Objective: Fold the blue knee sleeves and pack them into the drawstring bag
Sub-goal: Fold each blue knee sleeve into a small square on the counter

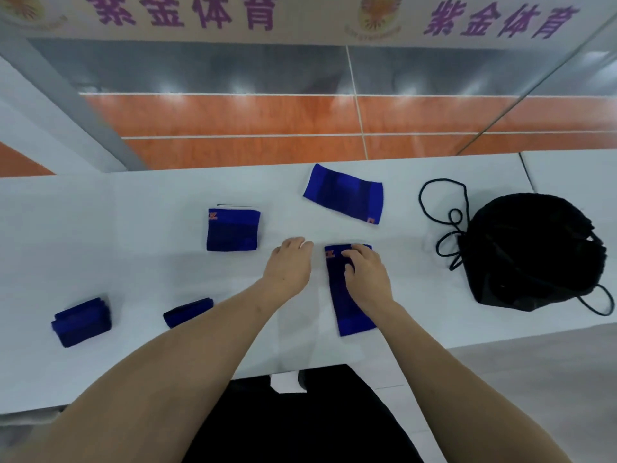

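A long blue knee sleeve (350, 309) lies flat on the white table (133, 228), running toward me. My right hand (367, 279) rests on its far half, fingers bent down onto the cloth near the orange logo. My left hand (290, 265) hovers just left of that sleeve with fingers loosely curled, holding nothing. Another flat sleeve (345, 193) lies farther back. A sleeve folded in half (233, 229) sits left of centre. Two small folded bundles (81, 321) (187, 312) lie near the left front. The black drawstring bag (531, 252) sits at the right, cords (444, 208) spread leftward.
The table's front edge runs just before my body. A seam to a second table (567, 175) lies at the far right. Beyond the table is an orange and grey floor and a banner with purple characters.
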The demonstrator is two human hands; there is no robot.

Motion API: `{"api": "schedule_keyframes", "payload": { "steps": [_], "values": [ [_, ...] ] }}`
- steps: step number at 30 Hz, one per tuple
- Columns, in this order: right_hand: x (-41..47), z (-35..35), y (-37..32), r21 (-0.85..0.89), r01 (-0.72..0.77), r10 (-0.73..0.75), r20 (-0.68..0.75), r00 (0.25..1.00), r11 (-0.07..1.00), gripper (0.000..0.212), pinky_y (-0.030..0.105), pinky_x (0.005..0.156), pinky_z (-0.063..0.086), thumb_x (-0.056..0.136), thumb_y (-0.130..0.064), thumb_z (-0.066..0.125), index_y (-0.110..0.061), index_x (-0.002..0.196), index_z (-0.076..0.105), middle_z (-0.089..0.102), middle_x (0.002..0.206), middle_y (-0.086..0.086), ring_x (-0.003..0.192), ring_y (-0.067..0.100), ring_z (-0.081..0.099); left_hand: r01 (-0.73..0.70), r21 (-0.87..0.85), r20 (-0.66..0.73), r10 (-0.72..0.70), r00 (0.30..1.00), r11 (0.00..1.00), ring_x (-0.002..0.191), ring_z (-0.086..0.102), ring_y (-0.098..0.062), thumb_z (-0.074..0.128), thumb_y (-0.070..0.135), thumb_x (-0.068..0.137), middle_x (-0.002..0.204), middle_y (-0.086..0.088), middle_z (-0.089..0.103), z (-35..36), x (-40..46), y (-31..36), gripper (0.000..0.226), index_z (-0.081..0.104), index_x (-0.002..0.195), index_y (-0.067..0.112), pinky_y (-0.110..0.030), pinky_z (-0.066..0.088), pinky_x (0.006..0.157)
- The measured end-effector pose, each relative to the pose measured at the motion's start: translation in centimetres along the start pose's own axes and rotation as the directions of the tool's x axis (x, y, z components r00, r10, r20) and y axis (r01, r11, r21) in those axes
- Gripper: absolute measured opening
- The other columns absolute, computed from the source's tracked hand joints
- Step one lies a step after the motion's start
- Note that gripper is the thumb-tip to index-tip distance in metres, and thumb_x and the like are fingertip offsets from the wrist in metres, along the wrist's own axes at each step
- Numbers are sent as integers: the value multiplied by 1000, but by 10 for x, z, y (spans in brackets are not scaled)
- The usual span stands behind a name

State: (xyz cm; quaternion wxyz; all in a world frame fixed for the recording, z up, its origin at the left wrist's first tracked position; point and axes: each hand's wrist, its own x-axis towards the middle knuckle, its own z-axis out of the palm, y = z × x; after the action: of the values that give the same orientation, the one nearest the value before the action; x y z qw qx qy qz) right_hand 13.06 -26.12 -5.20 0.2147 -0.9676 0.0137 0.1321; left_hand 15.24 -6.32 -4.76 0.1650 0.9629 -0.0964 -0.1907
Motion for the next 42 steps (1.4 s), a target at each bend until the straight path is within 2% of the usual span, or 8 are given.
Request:
{"api": "schedule_keyframes", "payload": {
  "steps": [5, 12, 19, 23, 28, 33, 38, 42],
  "values": [
    [17, -9, 36, -118, 110, -92, 152, 984, 987, 46, 44, 112, 42, 97, -19, 62, -18, 143, 57, 40, 160, 1, 144, 27, 39, -1, 30, -10, 1, 1000, 1000, 150, 23, -27, 46, 9, 97, 161, -8, 28, -5, 65, 24, 53, 37, 149, 13, -41, 28, 117],
    [35, -33, 89, -154, 151, -127, 155, 980, 976, 50, 46, 112, 40, 96, -20, 66, -23, 145, 56, 39, 161, -2, 146, 26, 37, 21, 208, 50, -32, 998, 978, 155, 1, -29, 39, 7, 96, 168, -6, 11, -12, 123, 30, 60, 27, 154, 16, -46, 11, 125],
    [38, -48, 110, -178, 46, -13, 181, 983, 983, 59, 49, 118, 32, 95, -32, 68, -24, 149, 46, 27, 167, 3, 155, 29, 21, 17, 315, 114, -55, 992, 949, 130, 35, -29, 51, 9, 86, 147, -7, 32, 1, 83, 47, 72, 28, 153, 22, -44, 33, 108],
    [34, -55, 110, -161, -58, 83, 158, 984, 985, 69, 46, 112, 37, 87, -38, 76, -22, 147, 45, 45, 151, 5, 141, 31, 38, 40, 239, 127, -72, 989, 970, 120, 40, -29, 52, 9, 86, 139, -10, 33, 19, 40, 63, 73, 26, 154, 18, -41, 43, 93],
    [28, -59, 102, -183, -148, 176, 142, 974, 972, 77, 44, 106, 42, 86, -37, 79, -18, 150, 42, 46, 140, 12, 128, 35, 48, 154, 84, 171, -167, 971, 984, 117, 42, -29, 49, 5, 89, 142, -11, 26, 37, 6, 83, 71, 24, 154, 15, -39, 50, 89],
    [24, -62, 103, 11, -181, 177, 136, 975, 983, 31, 39, 94, 51, 101, -15, 56, -7, 131, 58, 48, 131, 13, 104, 31, 60, 172, 13, 159, -172, 972, 985, 110, 42, -26, 47, 6, 91, 136, -9, 32, 43, -9, 89, 61, 32, 149, 16, -37, 51, 85],
    [15, -79, 97, 257, -280, 254, 127, 959, 925, 9, 33, 69, 52, 101, -20, 54, -15, 108, 59, 66, 99, 5, 84, 23, 64, 104, -258, 66, -90, 994, 960, 114, 52, -22, 49, 31, 102, 132, -6, 50, 38, -14, 113, 44, 47, 144, 17, -36, 49, 96],
    [10, -96, 90, 459, -361, 303, 197, 933, 812, 16, 30, 58, 49, 99, -12, 50, -24, 109, 55, 67, 87, 10, 70, 20, 62, 48, -427, 155, 20, 988, 903, 129, 46, -16, 62, 64, 86, 145, 4, 43, 31, -21, 144, 82, 35, 152, 23, -31, 44, 104]
  ]
}}
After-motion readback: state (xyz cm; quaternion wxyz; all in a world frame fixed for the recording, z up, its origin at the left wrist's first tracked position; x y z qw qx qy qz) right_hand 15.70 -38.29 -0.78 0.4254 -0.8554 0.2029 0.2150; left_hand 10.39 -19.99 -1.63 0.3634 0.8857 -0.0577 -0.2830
